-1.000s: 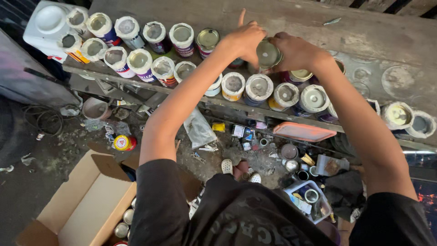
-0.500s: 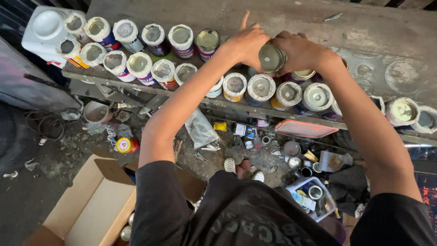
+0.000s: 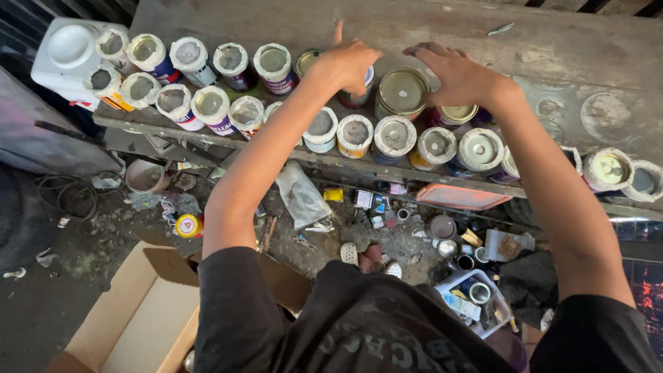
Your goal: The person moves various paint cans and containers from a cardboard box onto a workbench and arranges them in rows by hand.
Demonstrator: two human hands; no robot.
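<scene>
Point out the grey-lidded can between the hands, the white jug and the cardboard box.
grey-lidded can (image 3: 402,91), head view, centre of its lid.
white jug (image 3: 69,48), head view, its round cap.
cardboard box (image 3: 148,324), head view, its bare inner floor.

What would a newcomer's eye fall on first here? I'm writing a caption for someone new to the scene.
Both hands meet at a dusty can on the grimy shelf: the left hand beside it, the right hand spread over its edge. Rows of similar cans line the shelf, and an open cardboard box sits on the floor at lower left.
</scene>
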